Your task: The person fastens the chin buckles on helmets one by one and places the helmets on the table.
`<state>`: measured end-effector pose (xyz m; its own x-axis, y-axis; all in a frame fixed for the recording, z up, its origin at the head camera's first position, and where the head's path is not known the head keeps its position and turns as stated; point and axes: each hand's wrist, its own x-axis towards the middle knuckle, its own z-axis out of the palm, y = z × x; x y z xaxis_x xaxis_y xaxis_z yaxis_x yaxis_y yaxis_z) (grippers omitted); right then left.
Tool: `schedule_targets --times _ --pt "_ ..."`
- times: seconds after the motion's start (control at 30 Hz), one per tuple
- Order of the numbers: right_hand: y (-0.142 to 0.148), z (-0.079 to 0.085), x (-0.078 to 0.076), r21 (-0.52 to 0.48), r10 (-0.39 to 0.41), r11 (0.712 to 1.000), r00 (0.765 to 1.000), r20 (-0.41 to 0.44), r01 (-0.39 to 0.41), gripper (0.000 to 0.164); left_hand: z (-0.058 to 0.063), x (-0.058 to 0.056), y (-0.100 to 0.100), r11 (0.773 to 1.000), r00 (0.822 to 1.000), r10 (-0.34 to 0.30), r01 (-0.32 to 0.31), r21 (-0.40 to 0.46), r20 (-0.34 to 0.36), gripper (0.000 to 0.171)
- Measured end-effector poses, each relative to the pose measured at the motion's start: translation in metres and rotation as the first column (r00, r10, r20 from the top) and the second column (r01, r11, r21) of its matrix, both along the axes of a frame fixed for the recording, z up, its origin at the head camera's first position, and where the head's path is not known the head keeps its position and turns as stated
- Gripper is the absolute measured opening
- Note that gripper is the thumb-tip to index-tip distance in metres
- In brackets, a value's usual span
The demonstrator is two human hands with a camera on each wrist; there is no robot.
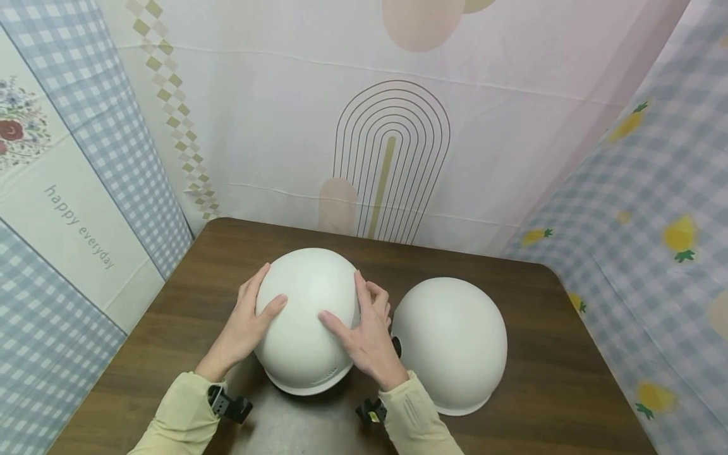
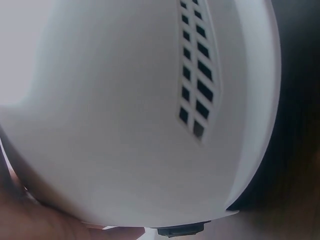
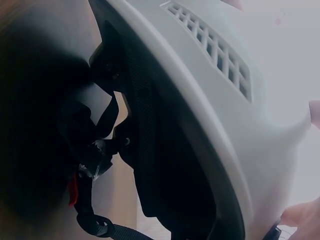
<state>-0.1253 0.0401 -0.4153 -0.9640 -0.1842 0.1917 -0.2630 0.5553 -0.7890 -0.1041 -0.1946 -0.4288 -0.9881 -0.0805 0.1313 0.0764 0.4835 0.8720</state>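
Observation:
A white helmet point(image 1: 309, 316) with a smooth rounded shell is held between both hands over the table. My left hand point(image 1: 250, 319) grips its left side, thumb on the shell. On the opposite side, my right hand point(image 1: 366, 328) grips it with the thumb on top and the fingers round the side. Slotted vents point(image 2: 195, 75) run near the rim in the left wrist view. The right wrist view looks under the tilted rim, where a black chin strap point(image 3: 92, 190) with a buckle and a red tab hangs.
A second white helmet point(image 1: 452, 344) sits dome up on the brown wooden table point(image 1: 546, 379), just right of my right hand. Patterned cloths point(image 1: 273, 126) hang behind the table and along both sides.

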Motion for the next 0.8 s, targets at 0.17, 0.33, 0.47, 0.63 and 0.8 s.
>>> schedule_targets --times 0.17,0.33,0.47,0.63,0.8 --pt "-0.0014 0.0019 0.0009 0.012 -0.005 1.000 1.000 -0.027 0.005 0.094 -0.0013 0.0007 -0.0004 1.000 1.000 0.002 -0.002 0.018 -0.004 0.074" --pt "-0.0035 0.0019 0.0009 0.018 -0.009 1.000 0.999 -0.047 0.009 0.093 -0.0021 0.0015 -0.0012 1.000 1.000 0.002 -0.001 0.027 -0.002 0.073" --pt "-0.0054 0.0019 0.0011 0.027 -0.008 1.000 0.998 -0.055 0.010 0.093 -0.0029 0.0022 -0.0019 0.999 1.000 0.001 -0.001 0.035 -0.003 0.073" --pt "-0.0070 0.0034 0.0015 0.044 -0.005 0.999 0.997 -0.074 0.008 0.093 -0.0026 0.0029 -0.0019 0.999 1.000 0.003 -0.003 0.037 -0.003 0.072" --pt "-0.0082 0.0057 0.0019 0.069 -0.006 0.998 0.996 -0.093 0.013 0.093 -0.0019 0.0033 -0.0019 0.999 1.000 0.002 -0.002 0.049 0.001 0.072"
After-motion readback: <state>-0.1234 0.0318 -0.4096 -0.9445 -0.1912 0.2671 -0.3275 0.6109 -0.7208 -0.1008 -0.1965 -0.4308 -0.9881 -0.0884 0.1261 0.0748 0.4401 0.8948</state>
